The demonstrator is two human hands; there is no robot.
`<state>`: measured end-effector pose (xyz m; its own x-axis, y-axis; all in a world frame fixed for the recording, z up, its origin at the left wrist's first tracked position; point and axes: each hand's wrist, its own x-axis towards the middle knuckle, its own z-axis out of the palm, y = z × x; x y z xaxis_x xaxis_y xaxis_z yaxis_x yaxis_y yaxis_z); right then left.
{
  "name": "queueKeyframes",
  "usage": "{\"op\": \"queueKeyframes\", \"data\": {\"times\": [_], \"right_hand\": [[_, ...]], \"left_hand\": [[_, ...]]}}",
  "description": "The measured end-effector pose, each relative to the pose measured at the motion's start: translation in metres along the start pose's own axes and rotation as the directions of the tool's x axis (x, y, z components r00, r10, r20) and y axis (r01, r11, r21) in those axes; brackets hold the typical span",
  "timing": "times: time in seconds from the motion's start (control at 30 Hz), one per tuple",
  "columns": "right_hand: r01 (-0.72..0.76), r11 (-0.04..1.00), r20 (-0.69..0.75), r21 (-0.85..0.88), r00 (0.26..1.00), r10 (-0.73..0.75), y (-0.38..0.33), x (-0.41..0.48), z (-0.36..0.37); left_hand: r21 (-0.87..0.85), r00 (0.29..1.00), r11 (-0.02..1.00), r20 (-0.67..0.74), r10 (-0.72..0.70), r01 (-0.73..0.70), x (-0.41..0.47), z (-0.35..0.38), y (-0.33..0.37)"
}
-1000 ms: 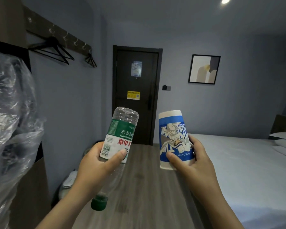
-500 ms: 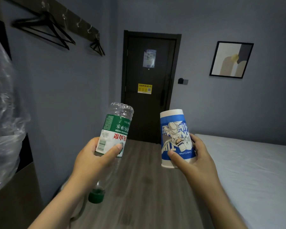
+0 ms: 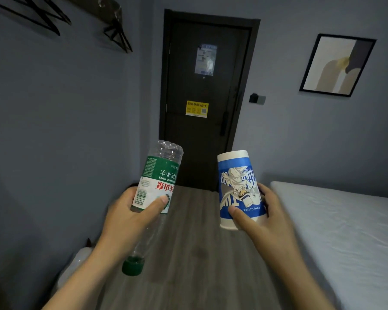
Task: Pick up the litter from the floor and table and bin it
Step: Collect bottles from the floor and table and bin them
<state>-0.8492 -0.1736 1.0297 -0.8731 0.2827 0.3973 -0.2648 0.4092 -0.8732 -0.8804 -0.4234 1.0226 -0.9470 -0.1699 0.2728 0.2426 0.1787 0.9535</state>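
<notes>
Presently, the left hand (image 3: 130, 218) is found clamped round the labelled middle of a clear plastic bottle (image 3: 159, 175), with the thumb pressed across the label and the fingers wrapped behind. The bottle is carried upside down and tilted, its green cap (image 3: 132, 267) pointed at the wooden floor (image 3: 199, 253). The right hand (image 3: 269, 222) is closed on a blue and white paper cup (image 3: 238, 186), likewise inverted and gripped near its rim, thumb in front. Both pieces of litter are thus held in the air, apart from each other and clear of any surface. One item per hand is judged to be a carrying arrangement, so that both can be binned in one trip. The inverted hold suggests both are empty, though this cannot be confirmed. No bin is plainly seen. A pale rounded shape (image 3: 76, 262) low on the left, by the wall, is partly covered by the left forearm and cannot be identified. Beyond the hands a dark door (image 3: 206, 63) is faced, with a bed (image 3: 345, 231) on the right, cut off by the frame. Hangers (image 3: 119, 34) at upper left are cropped.
</notes>
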Motion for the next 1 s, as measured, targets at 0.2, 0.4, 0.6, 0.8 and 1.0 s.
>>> {"op": "queueKeyframes", "data": {"times": [0.2,0.4,0.6,0.8,1.0], "right_hand": [[0.005,0.998,0.031,0.058,1.000,-0.007,0.056,0.107,0.043],[-0.005,0.993,0.106,0.116,0.994,-0.007,0.099,0.227,0.080],[-0.016,0.994,0.177,0.112,0.984,-0.004,0.142,0.314,0.134],[-0.045,0.994,0.224,0.102,0.974,0.021,0.176,0.392,0.210],[-0.056,0.997,0.261,0.061,0.965,0.038,0.188,0.469,0.308]], "left_hand": [[0.006,0.998,0.999,-0.039,-0.044,0.044,0.104,0.034,-0.037],[0.017,0.993,0.998,-0.099,-0.058,0.060,0.208,0.074,-0.059],[0.054,0.988,0.994,-0.132,-0.085,0.093,0.293,0.088,-0.094],[0.134,0.978,0.986,-0.193,-0.077,0.104,0.386,0.078,-0.143],[0.153,0.962,0.975,-0.241,-0.125,0.164,0.492,0.043,-0.194]]}}
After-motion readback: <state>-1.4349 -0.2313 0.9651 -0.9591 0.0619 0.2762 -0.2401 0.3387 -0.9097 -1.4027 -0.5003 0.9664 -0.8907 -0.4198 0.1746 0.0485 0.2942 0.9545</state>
